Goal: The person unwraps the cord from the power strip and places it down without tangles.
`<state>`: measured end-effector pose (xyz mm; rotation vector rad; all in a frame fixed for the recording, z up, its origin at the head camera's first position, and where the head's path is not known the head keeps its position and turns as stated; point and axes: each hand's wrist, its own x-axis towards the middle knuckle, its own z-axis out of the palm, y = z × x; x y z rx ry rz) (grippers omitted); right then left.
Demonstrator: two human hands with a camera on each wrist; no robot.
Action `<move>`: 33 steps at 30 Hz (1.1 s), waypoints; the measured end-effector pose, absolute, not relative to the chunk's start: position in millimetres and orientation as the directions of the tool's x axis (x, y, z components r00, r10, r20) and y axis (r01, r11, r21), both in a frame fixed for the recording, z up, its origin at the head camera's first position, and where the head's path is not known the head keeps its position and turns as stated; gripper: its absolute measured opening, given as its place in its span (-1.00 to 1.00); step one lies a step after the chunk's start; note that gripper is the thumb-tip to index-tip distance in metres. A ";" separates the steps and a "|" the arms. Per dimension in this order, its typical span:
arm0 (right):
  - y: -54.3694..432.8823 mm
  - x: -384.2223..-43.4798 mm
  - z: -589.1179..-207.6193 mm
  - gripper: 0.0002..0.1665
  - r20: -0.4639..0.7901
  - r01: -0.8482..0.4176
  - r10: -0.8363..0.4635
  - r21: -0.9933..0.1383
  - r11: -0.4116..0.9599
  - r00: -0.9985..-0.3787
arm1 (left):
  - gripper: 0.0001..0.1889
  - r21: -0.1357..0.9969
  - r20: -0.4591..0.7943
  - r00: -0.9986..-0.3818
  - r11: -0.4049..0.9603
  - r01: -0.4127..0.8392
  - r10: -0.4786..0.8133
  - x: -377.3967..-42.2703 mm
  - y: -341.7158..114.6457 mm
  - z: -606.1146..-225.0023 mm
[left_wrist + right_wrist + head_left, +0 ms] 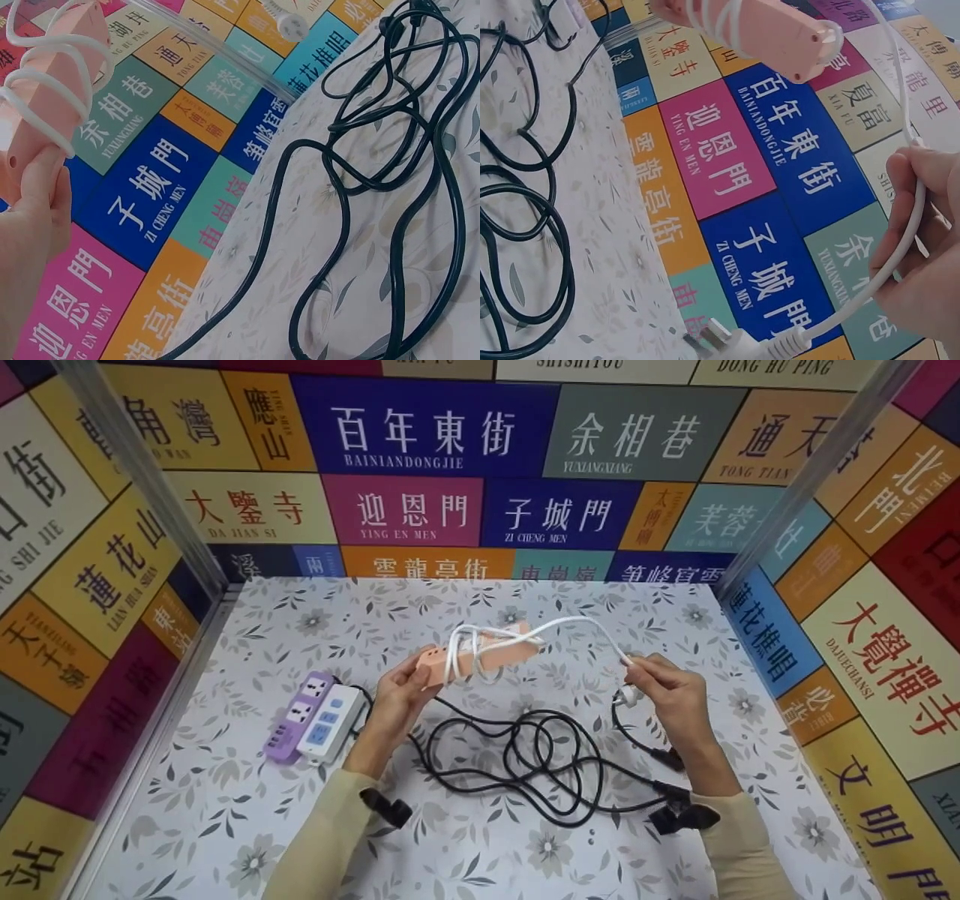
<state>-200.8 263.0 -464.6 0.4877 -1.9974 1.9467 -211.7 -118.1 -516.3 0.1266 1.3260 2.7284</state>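
Observation:
My left hand [400,690] grips one end of a pink power strip [495,658], raised above the table. A white cord [581,619] loops several times around the strip and runs across to the right. On that side my right hand [670,690] pinches the cord, its white plug [625,695] dangling just below the fingers. The right wrist view shows the plug [739,346] with its metal prongs and the cord crossing the fingers. In the left wrist view the thumb lies along the end of the pink strip [56,90].
A purple power strip [301,716] and a white one with blue sockets [330,725] lie side by side at the left. A tangled black cable [540,769] spreads over the flower-patterned table [547,847]. Printed panels [420,424] enclose the back and sides.

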 end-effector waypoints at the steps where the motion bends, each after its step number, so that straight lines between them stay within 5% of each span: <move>1: 266.1 -199.5 -464.8 -0.75 0.449 -0.449 -0.044 -0.893 -0.009 -0.892 | -0.32 0.786 0.022 -0.993 -0.616 -0.058 0.120 -212.0 -118.9 -516.6; 9: 295.7 -190.0 -470.1 -0.76 0.391 -0.397 -0.219 -0.918 -0.020 -0.894 | -0.38 0.749 -0.002 -0.999 -0.661 -0.035 0.051 -215.6 -131.5 -516.5; 18: 327.5 -185.7 -483.2 -0.71 0.412 -0.443 -0.466 -0.895 -0.047 -0.783 | -0.32 0.714 0.039 -0.998 -0.698 0.057 -0.042 -219.6 -153.1 -516.2; 24: 348.7 -186.1 -490.4 -0.74 0.343 -0.440 -0.471 -0.891 0.110 -0.813 | -0.15 0.711 0.099 -0.992 -0.691 0.126 -0.079 -219.1 -161.7 -520.4; 33: 365.0 -187.5 -501.0 -0.79 0.183 -0.316 -0.309 -0.826 0.466 -0.933 | -0.12 0.689 0.135 -0.988 -0.708 0.152 -0.080 -215.3 -167.0 -526.4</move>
